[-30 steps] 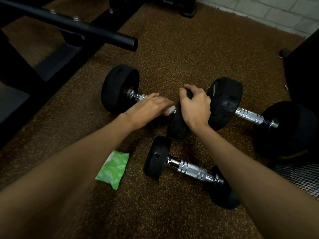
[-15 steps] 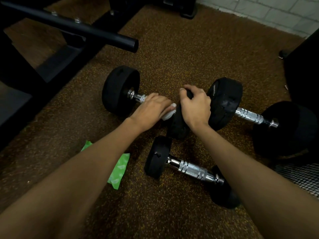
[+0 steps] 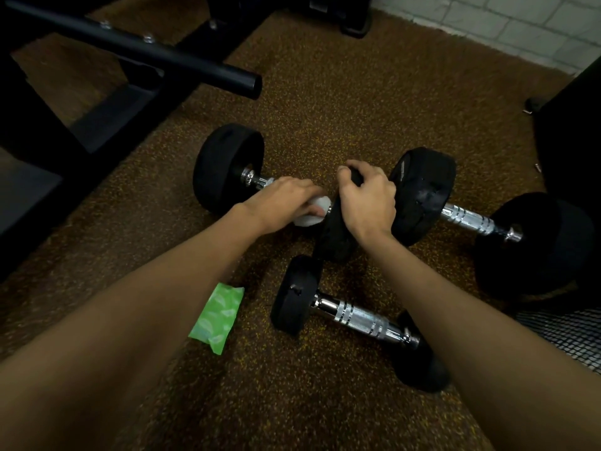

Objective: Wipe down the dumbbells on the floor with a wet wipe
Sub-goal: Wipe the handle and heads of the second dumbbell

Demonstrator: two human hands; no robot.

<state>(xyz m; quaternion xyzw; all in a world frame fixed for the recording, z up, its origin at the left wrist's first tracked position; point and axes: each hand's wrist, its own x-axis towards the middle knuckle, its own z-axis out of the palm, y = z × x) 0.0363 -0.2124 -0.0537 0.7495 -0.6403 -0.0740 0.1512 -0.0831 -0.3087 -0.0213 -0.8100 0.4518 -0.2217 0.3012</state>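
Your left hand (image 3: 286,203) curls round the wipe (image 3: 313,213) on the dumbbell (image 3: 227,167) bar; your right hand (image 3: 367,203), just beside it, grips that dumbbell's near weight; loosen that grip and it may roll, pinching you against the second dumbbell (image 3: 422,193) beside your right hand.

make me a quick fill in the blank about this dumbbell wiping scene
1. The left hand presses a white ____ on the chrome handle of the far dumbbell.
2. The right hand grips that dumbbell's ____ weight head.
3. The wipe packet on the speckled floor is ____.
4. In all, ____ dumbbells lie on the floor.
Missing words: wet wipe; black; green; three.
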